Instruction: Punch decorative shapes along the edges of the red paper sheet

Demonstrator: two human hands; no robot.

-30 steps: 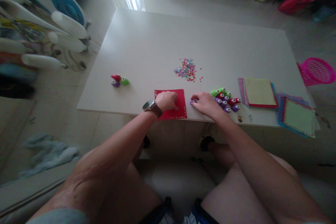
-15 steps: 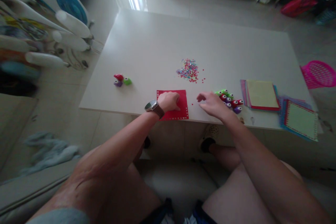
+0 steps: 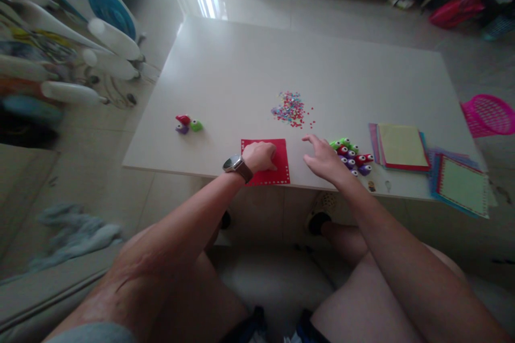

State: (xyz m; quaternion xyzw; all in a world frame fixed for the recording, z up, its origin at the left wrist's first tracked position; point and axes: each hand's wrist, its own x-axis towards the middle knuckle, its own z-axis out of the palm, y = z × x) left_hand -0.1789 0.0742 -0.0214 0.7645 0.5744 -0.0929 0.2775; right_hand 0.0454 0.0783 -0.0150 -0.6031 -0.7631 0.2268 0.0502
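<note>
Red card (image 3: 281, 156): our left hand (image 3: 259, 156) covers its middle, fingers curled, grip unclear | our right hand (image 3: 322, 162): fingers parted, empty, beside eyed toys (image 3: 351, 156) | confetti (image 3: 290, 108) beyond

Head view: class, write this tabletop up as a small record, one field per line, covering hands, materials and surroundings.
left hand: on the red sheet, grip hidden
left hand: wearing a watch
right hand: open, beside the red sheet
confetti: loose multicoloured pile beyond the red sheet
small eyed group: three pieces, left side
large eyed cluster: green, red, purple
paper stack: pale yellow on top
pink basket: right of the table
</note>
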